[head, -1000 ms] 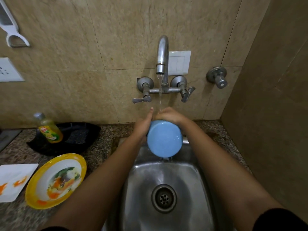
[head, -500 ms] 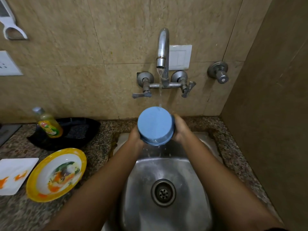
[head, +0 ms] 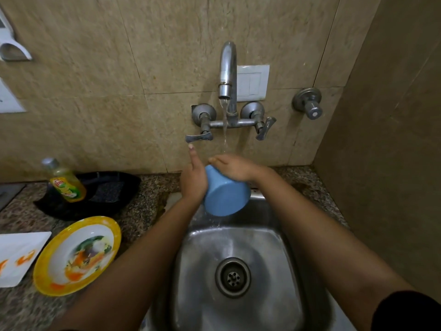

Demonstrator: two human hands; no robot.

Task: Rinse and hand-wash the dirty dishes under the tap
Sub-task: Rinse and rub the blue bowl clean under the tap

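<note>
The blue cup (head: pixel 225 199) hangs tilted over the back of the steel sink (head: pixel 281 254), its base turned toward the camera, just below the stream of water (head: pixel 224 130) from the wall tap (head: pixel 228 68). The left hand (head: pixel 193 180) grips the cup's left side, one digit raised straight; its other fingers are hidden behind the cup. The right hand (head: pixel 235 168) lies across the cup's upper end, fingers stretched nearly flat, under the stream. On the speckled counter (head: pixel 143 211) to the left lie a soiled yellow-rimmed plate (head: pixel 114 231), a white plate (head: pixel 21 249), a dish soap bottle (head: pixel 66 182) and a black tray (head: pixel 119 187).
</note>
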